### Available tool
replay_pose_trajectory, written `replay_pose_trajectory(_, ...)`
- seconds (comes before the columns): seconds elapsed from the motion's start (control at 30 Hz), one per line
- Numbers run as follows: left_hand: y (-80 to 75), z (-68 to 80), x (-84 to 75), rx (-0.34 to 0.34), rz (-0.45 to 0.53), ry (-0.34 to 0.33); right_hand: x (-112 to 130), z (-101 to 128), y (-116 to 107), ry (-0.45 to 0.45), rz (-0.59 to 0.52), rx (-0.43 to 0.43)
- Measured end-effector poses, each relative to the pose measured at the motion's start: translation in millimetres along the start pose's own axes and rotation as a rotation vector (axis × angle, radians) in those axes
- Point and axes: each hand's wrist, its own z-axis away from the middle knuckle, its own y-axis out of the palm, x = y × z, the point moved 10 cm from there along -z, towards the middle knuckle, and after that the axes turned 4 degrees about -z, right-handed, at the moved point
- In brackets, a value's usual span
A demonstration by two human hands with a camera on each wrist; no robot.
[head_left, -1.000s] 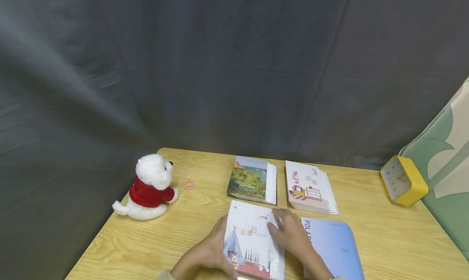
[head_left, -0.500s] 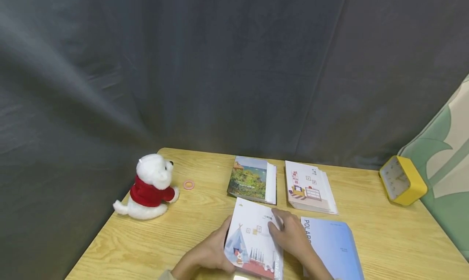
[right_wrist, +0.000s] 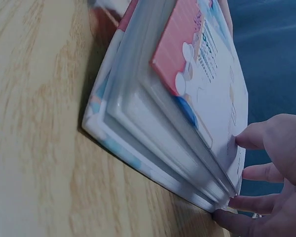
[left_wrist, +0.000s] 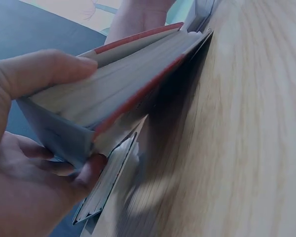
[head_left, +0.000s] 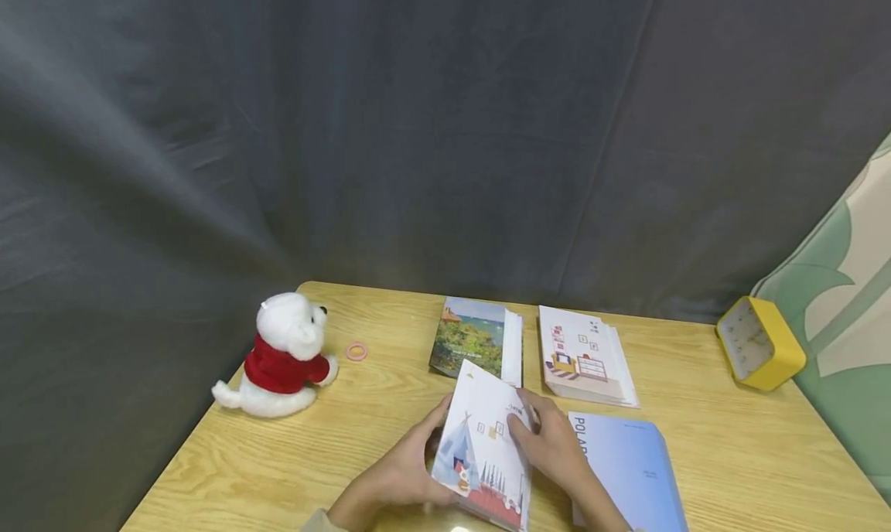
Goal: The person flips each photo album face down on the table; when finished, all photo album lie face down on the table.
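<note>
Pale wood of the table [head_left: 334,455] lies under our tent-cover book [head_left: 483,451], near the front edge. Our left hand [head_left: 404,470] grips its spine side and our right hand [head_left: 553,443] pinches the page edge. Its long axis points away, far end tilted up higher than a second ago.

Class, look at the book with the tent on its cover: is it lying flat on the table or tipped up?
Tipped up. The tent book has its far edge raised off the table, held between left hand and right hand.
</note>
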Motion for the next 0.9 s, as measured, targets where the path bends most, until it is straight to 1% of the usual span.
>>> replay_pose_trajectory(0.1,0.0,-0.6,-1.3,-0.003,0.018,0.008,-0.9,0.1,0.3,0.015,-0.017,0.01)
replay_pose_trajectory(0.27,-2.1,-2.2,-2.5,-0.042,0.05,0.032,-3.1,-0.4,1.2,0.041,-0.033,0.027)
replay_pose_trajectory(0.37,-3.8,-3.2,-4.3,-0.063,0.086,0.069,-3.3,-0.3,1.0,0.047,-0.053,0.027)
replay_pose_trajectory(0.47,-5.4,-3.8,-6.2,-0.078,0.104,0.095,-0.9,-0.1,-0.2,0.032,-0.071,0.019)
replay_pose_trajectory(0.57,-5.5,-4.9,-10.8,-0.077,0.115,0.138,2.4,-0.8,-1.3,0.011,-0.088,0.009)
replay_pose_trajectory(0.63,-5.6,-5.7,-13.7,-0.076,0.124,0.154,3.5,-1.4,-1.8,0.01,-0.101,0.005)
replay_pose_trajectory(0.8,-5.5,-7.5,-22.5,-0.066,0.131,0.186,2.4,-0.8,-2.7,0.05,-0.109,0.015)
replay_pose_trajectory(0.9,-4.1,-8.2,-27.3,-0.053,0.136,0.208,2.0,-0.3,-2.4,0.06,-0.146,0.03)
